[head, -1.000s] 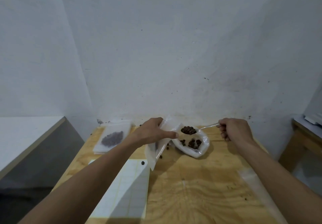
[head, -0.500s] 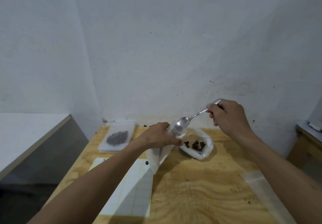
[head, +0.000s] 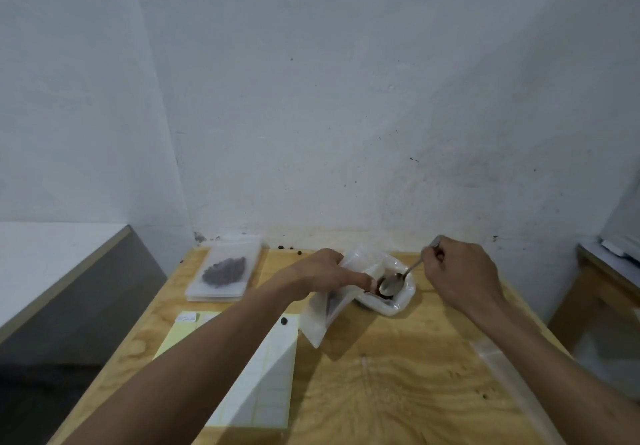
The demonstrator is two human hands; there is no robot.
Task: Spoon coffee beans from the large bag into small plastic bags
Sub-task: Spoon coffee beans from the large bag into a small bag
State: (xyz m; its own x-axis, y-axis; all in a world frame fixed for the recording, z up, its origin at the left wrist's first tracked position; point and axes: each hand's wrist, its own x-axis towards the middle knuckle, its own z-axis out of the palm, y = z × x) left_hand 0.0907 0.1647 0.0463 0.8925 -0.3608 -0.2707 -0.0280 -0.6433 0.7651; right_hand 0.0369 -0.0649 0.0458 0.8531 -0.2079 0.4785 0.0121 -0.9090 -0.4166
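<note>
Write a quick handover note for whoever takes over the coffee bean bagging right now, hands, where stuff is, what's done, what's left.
Left hand: grip pinches the small clear plastic bag, held up off the plywood table.
Right hand: grip holds the metal spoon, bowl down in the large rolled-down clear bag of coffee beans.
Done: one flat filled bag lies on a stack at the far left.
Left: scoop, fill the held bag. Stray beans lie on the table.

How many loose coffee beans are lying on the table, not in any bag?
About 4: one bean on the label sheet, and three near the back edge by the wall. More may hide behind the arms and bags.
</note>
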